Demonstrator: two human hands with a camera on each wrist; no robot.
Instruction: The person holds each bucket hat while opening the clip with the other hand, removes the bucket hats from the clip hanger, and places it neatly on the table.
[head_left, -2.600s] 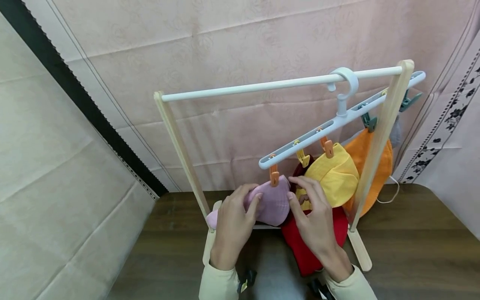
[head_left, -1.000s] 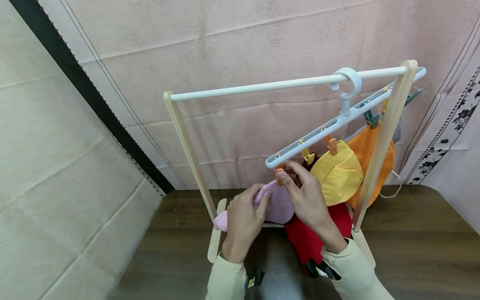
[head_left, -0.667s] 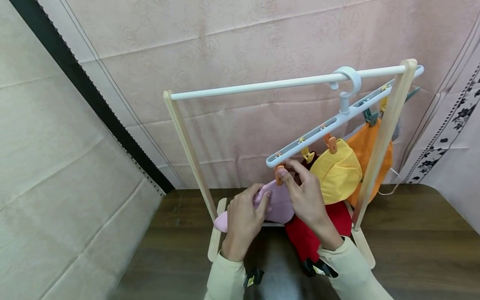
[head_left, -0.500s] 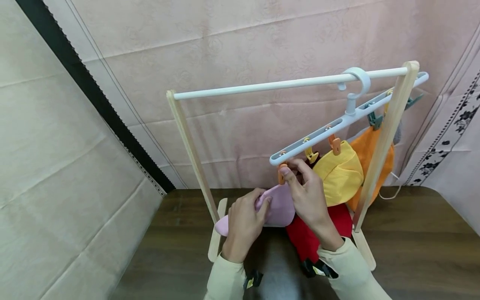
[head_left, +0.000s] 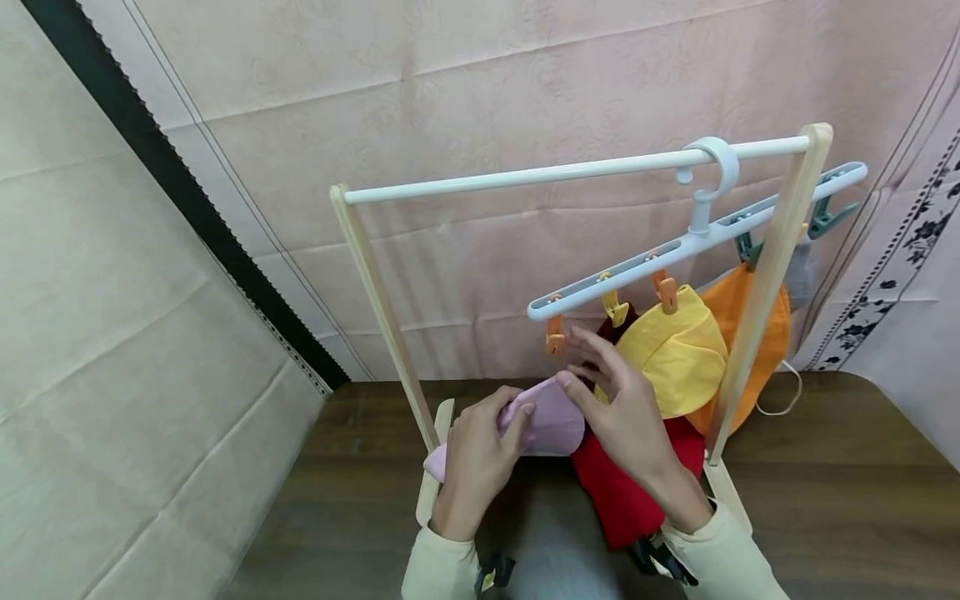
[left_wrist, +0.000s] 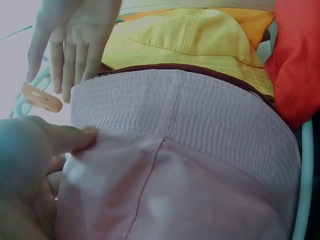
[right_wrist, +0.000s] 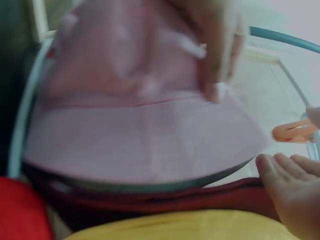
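Note:
A pink hat (head_left: 551, 421) is off the orange clip (head_left: 553, 337) and sits just below it. My left hand (head_left: 474, 454) grips the hat's left side, with the thumb (left_wrist: 67, 140) pressed on the fabric. My right hand (head_left: 626, 417) hovers at the hat's right edge with its fingers (left_wrist: 70, 60) straight and spread; it holds nothing. The clip (left_wrist: 42, 98) hangs empty from the white multi-clip hanger (head_left: 675, 250). In the right wrist view the pink hat (right_wrist: 140, 135) fills the frame, the clip (right_wrist: 295, 132) at its right.
The hanger hooks over the white rail (head_left: 525, 177) of a wooden rack (head_left: 382, 308) on a dark wood table (head_left: 825, 483). A yellow hat (head_left: 678, 350), an orange hat (head_left: 750, 333) and a red hat (head_left: 630, 492) hang or lie to the right. Pink cloth covers the wall behind.
My right hand has let go of the orange clip and opened. The pink hat has come free of the clip and dropped a little in my left hand. The hanger has swung.

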